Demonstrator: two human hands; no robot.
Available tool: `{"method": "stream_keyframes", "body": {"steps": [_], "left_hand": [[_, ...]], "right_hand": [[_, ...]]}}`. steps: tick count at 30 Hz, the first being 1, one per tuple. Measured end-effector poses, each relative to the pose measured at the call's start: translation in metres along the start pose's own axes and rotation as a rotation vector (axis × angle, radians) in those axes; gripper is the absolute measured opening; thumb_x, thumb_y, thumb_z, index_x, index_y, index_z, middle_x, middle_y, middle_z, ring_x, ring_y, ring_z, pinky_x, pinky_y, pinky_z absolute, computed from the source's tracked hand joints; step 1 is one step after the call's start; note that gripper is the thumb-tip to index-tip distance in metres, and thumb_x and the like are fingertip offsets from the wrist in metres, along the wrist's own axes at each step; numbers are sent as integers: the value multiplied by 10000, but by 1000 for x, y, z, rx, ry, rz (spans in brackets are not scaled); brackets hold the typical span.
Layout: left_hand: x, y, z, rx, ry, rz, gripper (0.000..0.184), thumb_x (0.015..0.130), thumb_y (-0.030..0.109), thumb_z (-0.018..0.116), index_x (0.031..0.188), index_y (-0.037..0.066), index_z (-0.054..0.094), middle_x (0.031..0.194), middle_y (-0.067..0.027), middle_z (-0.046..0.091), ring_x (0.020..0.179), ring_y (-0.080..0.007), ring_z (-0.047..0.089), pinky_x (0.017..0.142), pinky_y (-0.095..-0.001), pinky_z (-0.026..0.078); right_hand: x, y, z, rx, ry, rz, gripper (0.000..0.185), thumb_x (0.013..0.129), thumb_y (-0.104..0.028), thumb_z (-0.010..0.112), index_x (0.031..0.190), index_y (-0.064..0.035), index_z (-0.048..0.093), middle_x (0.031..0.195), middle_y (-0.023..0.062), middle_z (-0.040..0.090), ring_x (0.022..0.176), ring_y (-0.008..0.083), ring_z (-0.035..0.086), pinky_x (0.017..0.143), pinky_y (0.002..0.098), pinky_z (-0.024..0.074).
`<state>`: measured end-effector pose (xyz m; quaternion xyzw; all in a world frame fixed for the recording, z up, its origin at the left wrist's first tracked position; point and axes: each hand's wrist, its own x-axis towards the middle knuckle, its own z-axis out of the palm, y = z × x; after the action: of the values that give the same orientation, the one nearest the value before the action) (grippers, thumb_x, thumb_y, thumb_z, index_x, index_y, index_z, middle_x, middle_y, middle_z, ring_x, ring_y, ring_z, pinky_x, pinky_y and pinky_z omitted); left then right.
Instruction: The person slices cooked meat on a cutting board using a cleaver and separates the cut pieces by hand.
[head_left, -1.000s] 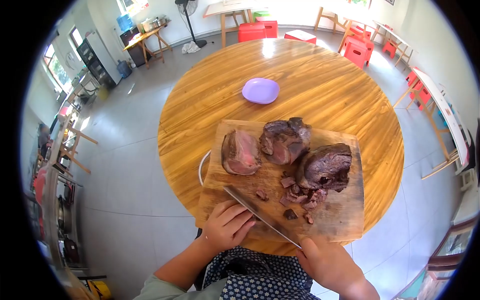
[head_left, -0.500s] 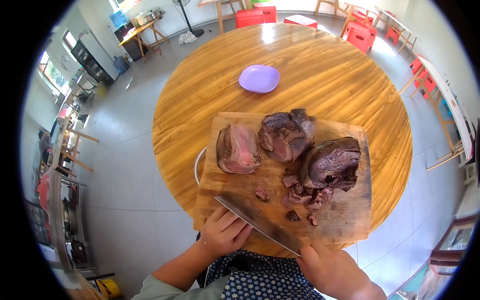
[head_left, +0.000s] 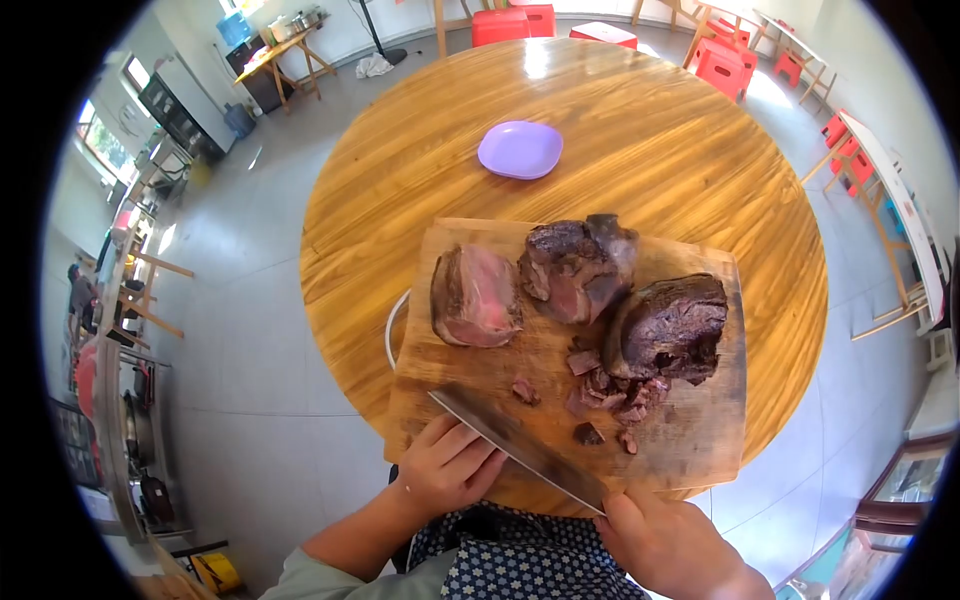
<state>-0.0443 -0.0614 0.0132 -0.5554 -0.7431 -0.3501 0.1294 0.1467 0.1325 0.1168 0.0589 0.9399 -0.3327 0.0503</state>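
Note:
A wide-bladed knife (head_left: 520,445) lies slantwise over the near edge of a wooden cutting board (head_left: 680,450). My right hand (head_left: 665,535) is closed round its handle. My left hand (head_left: 450,465) is at the blade's far left part, fingers bent against it, the thumb below. On the board are a pink-faced piece of meat (head_left: 477,297) at the left, a darker piece (head_left: 575,270) in the middle and a large dark chunk (head_left: 668,328) at the right. Small cut bits (head_left: 615,392) are heaped below the chunk, with a few loose scraps (head_left: 588,434) nearer the knife.
The board rests on a round wooden table (head_left: 400,170), with a purple plate (head_left: 520,150) behind it. A white loop (head_left: 392,330) sticks out at the board's left. Red stools (head_left: 720,66) and side tables stand farther off. A person (head_left: 82,292) is at the far left.
The view has shifted, so the table and meat look larger and the plate sits higher. The knife's blade has tilted to show more of its flat side. Both hands keep their hold.

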Motion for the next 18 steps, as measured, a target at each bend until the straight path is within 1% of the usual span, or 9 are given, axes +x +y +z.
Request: {"method": "stream_keyframes", "body": {"steps": [1,3,7,10,12,13,15,18], "left_hand": [[0,0,0,-4,5,1,236,713,18,816,935,-4,741,1050,-125,701,847,-319,693,756,-361,575],[0,0,0,-5,6,-1,235,713,18,819,933,-4,742,1050,-124,701,841,-315,693,754,-359,576],[-1,2,-3,1,-9,-11,238,719,21,817,943,-6,742,1052,-121,702,864,-316,699,764,-361,582],[0,2,-3,-7,-6,-25,241,725,24,815,953,-8,742,1053,-121,702,896,-319,703,786,-366,591],[-1,1,-1,-25,2,-33,240,729,24,812,957,-8,742,1052,-122,702,914,-321,704,800,-370,595],[-2,1,-1,-33,7,-34,240,736,22,806,964,-12,741,1053,-126,701,924,-322,704,815,-374,598],[-5,0,-2,-42,11,-38,239,743,20,801,971,-15,739,1053,-130,700,935,-322,704,829,-379,600],[-5,-2,-1,-75,6,-45,239,752,18,793,981,-20,735,1058,-138,699,940,-322,704,835,-382,602]], "right_hand": [[0,0,-1,-4,1,1,120,964,-107,595,991,-35,503,894,206,565,824,434,610,691,506,494],[0,0,-1,0,-69,48,123,964,-110,595,998,-33,505,904,209,568,831,436,609,705,503,494],[-3,-1,-8,9,-133,72,133,967,-117,592,1009,-27,503,934,212,579,861,439,611,720,509,496],[-4,-4,-22,33,-206,106,142,971,-127,587,1021,-24,502,952,217,596,833,445,621,690,517,500],[-8,-10,-31,-13,-263,205,155,969,-135,588,1038,-25,503,954,218,609,788,448,631,644,524,503],[-8,-11,-34,-16,-270,207,155,969,-135,588,1038,-25,503,954,218,609,788,448,631,644,524,503],[-7,-11,-37,-28,-264,161,165,974,-143,584,1052,-23,502,940,225,612,739,449,636,607,524,501],[3,-13,-44,-54,-330,174,173,978,-140,576,1071,-17,499,943,234,612,755,449,642,621,524,509]]}}
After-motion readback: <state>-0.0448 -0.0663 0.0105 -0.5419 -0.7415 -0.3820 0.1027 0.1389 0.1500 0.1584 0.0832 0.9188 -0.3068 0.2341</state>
